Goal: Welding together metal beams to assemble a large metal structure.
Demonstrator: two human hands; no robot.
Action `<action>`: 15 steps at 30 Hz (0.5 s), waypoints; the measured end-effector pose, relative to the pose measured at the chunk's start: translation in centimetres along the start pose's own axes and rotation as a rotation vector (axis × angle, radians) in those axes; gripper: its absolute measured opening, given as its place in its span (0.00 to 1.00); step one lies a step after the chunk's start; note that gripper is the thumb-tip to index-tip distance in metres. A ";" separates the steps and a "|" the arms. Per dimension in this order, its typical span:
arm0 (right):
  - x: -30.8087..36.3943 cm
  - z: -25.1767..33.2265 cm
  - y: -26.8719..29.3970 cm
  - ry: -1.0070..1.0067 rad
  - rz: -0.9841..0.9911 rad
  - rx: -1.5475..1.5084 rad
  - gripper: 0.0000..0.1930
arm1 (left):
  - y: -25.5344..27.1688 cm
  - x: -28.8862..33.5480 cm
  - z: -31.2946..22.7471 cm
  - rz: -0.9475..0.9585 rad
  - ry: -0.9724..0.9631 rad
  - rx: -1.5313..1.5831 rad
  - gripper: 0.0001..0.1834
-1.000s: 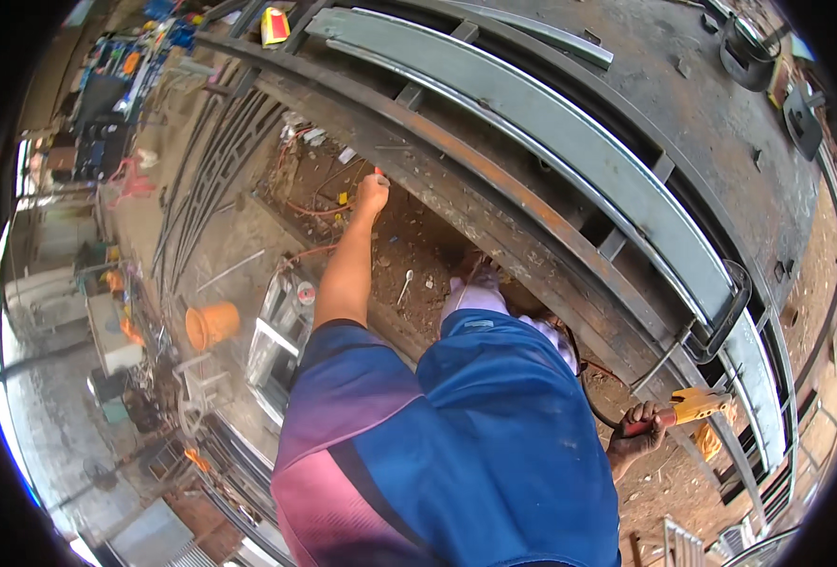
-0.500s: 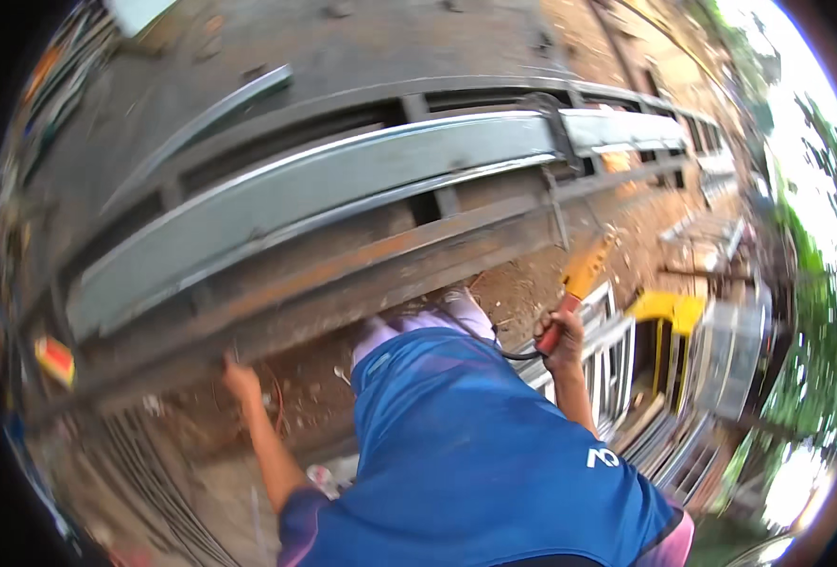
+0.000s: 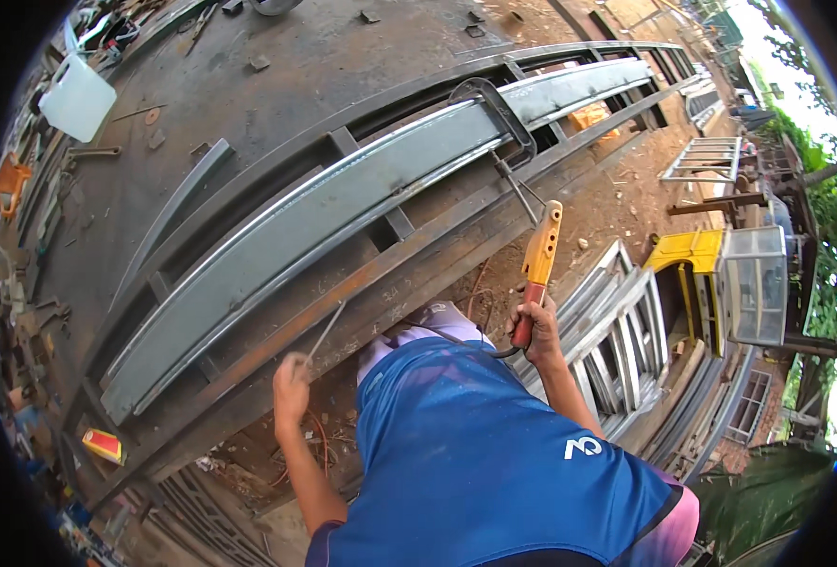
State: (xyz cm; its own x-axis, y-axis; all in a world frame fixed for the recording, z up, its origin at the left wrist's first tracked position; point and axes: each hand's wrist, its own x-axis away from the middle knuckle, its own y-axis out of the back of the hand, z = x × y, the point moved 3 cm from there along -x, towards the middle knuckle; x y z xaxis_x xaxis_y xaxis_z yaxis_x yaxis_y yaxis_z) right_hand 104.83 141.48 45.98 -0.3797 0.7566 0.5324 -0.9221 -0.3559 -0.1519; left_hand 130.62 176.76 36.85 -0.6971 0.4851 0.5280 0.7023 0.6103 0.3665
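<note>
My right hand (image 3: 543, 333) is closed round the red handle of a welding electrode holder (image 3: 540, 253), whose yellow jaws point up and away from me. A dark cable trails from its lower end past my waist. My left hand (image 3: 292, 380), to the left of my body, pinches a thin grey welding rod (image 3: 327, 326); its tip reaches over the near edge of a rusty steel frame (image 3: 362, 274). On that frame lies a long grey metal channel (image 3: 314, 222). A dark clamp (image 3: 517, 121) grips the channel near its joint with a second piece (image 3: 579, 90).
A red and yellow box (image 3: 103, 445) rests at the frame's left end. A white jerrycan (image 3: 77, 97) stands at far left, near a curved metal strip (image 3: 172, 213). To my right are white metal frames (image 3: 617, 345) and a yellow cabinet-like object (image 3: 685, 250).
My left hand has moved right, and the rod in it now shows clearly. The electrode holder has shifted slightly left and stands more upright. The view has turned and steadied.
</note>
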 end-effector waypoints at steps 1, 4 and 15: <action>-0.5 0.2 0.1 -0.001 0.043 -0.004 0.18 | -0.4 -1.0 -1.8 -0.012 -0.005 0.029 0.10; -2.4 -0.2 0.0 -0.025 0.135 -0.040 0.18 | -1.9 -3.8 -7.2 -0.029 0.003 0.080 0.10; -7.8 0.8 -2.2 -0.138 0.399 -0.147 0.26 | -5.5 -9.7 -16.5 -0.235 -0.250 -0.107 0.10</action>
State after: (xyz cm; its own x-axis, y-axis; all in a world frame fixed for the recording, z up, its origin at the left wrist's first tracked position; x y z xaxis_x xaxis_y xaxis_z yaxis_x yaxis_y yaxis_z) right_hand 109.86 135.95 42.82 -0.7036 0.4922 0.5125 -0.7100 -0.5156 -0.4796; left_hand 135.91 158.35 42.30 -0.8458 0.4856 0.2212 0.5207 0.6604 0.5410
